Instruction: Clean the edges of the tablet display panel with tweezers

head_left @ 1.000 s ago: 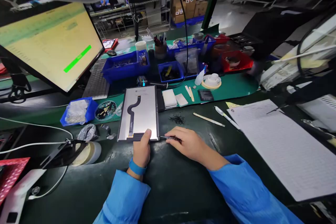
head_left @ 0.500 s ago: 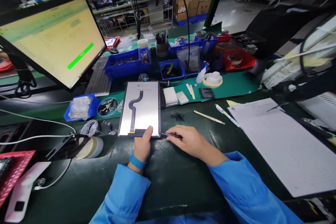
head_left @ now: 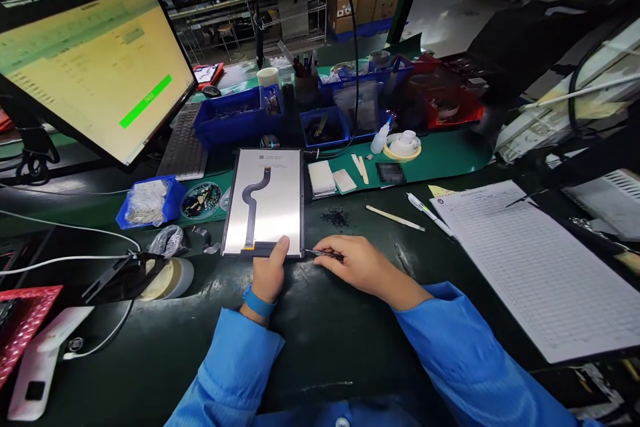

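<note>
A silver tablet screen panel (head_left: 273,197) with a black flex cable down its back lies flat on the dark bench. My left hand (head_left: 268,273) grips its near edge, thumb pressed on top of the panel. My right hand (head_left: 357,263) pinches thin black tweezers (head_left: 323,254), whose tip touches the panel's near right corner. Both arms wear blue sleeves, and a blue band sits on the left wrist.
A monitor (head_left: 85,67) and keyboard (head_left: 185,143) stand at the left. Blue bins (head_left: 230,123) line the back, a small blue bin (head_left: 147,200) sits by a parts dish (head_left: 201,199). A printed sheet (head_left: 530,260), pen (head_left: 427,213), wooden stick (head_left: 395,218) and tape roll (head_left: 167,278) lie nearby.
Both hands stay at the panel's near edge. The view has shifted slightly; the tweezer tip remains at the panel's corner.
</note>
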Demonstrator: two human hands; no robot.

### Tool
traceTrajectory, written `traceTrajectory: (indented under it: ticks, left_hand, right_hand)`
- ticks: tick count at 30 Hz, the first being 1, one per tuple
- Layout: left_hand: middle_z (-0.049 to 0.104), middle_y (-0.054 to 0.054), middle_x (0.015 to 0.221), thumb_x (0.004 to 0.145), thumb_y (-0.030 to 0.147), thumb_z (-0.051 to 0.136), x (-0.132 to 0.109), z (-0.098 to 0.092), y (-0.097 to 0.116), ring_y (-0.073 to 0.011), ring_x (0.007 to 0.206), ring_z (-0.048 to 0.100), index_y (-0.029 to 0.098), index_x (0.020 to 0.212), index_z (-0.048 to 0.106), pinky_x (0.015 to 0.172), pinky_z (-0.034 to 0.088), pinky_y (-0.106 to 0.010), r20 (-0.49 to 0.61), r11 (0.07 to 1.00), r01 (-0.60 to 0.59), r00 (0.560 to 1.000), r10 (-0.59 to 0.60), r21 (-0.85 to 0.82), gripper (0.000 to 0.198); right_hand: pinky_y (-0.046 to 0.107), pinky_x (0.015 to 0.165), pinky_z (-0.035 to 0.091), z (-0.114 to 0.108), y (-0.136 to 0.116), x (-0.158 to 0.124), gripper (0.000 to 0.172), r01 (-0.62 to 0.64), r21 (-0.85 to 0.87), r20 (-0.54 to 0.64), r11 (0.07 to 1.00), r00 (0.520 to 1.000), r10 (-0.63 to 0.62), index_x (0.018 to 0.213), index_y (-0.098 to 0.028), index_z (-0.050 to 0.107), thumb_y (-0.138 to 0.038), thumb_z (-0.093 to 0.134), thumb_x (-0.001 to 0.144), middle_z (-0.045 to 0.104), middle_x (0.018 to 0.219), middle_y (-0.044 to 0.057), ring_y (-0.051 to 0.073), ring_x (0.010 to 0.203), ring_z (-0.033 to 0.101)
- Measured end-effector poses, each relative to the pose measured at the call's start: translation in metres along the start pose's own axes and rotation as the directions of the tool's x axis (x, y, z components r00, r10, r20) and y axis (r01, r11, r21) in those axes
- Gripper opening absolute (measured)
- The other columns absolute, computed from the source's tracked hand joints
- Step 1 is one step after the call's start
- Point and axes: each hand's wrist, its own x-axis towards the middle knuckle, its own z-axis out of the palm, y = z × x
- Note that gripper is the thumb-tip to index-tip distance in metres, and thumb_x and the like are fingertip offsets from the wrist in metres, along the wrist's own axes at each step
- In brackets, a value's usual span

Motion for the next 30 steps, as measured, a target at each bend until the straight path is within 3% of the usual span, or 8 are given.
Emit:
traceTrajectory:
  ticks: [5,12,19,26,30]
  left_hand:
    - [0.075,-0.01,0.11,0.083,0.053,0.072,0.0,-0.001,0.0,-0.0273,0.111,0.069,0.016,0.121,0.071,0.112,0.048,-0.044,0.017,1.0,0.0,1.0,0.0,0.021,0.053]
    - [0.075,-0.01,0.103,0.082,0.055,0.072,0.0,0.0,-0.002,-0.0281,0.111,0.068,0.014,0.113,0.073,0.111,0.048,-0.045,0.04,1.0,0.005,0.999,-0.005,0.017,0.051]
    - [0.075,-0.007,0.096,0.082,0.052,0.073,0.001,0.0,-0.006,-0.0245,0.098,0.07,0.016,0.102,0.073,0.113,0.046,-0.044,0.026,1.0,0.01,1.0,-0.009,-0.017,0.042]
    - [0.074,-0.007,0.099,0.082,0.049,0.074,0.001,-0.001,-0.01,-0.0255,0.106,0.068,0.016,0.104,0.073,0.114,0.045,-0.044,0.023,0.999,0.021,1.0,-0.02,-0.04,0.04]
    - [0.075,-0.007,0.098,0.083,0.051,0.073,0.001,0.0,-0.008,-0.024,0.099,0.069,0.015,0.097,0.074,0.11,0.048,-0.042,0.039,0.999,0.021,0.999,-0.02,-0.037,0.038]
  right_hand:
    - [0.029,0.081,0.057,-0.001,0.003,0.0,0.017,0.082,-0.081,0.033,0.993,0.996,-0.079,0.107,-0.023,0.077,-0.022,0.062,0.099,0.08,0.099,0.004,0.02,0.091,0.075]
    - [0.027,0.074,0.057,-0.001,0.002,0.0,0.018,-0.049,0.025,0.005,0.999,0.999,0.049,0.11,-0.023,0.076,-0.023,0.072,0.092,0.08,0.098,0.003,0.018,0.085,0.075]
    - [0.03,0.079,0.057,-0.002,0.005,-0.001,0.015,0.06,-0.064,0.01,0.996,0.998,-0.06,0.105,-0.024,0.078,-0.024,0.064,0.098,0.079,0.098,0.004,0.02,0.09,0.074]
    - [0.027,0.074,0.058,-0.003,0.002,-0.001,0.018,-0.058,-0.011,0.021,0.998,0.998,0.058,0.111,-0.026,0.075,-0.025,0.071,0.093,0.08,0.095,0.001,0.018,0.085,0.076]
    - [0.027,0.076,0.057,-0.002,0.004,-0.002,0.012,0.004,-0.014,0.003,1.0,1.0,-0.004,0.105,-0.024,0.075,-0.025,0.071,0.093,0.079,0.094,0.002,0.018,0.084,0.074]
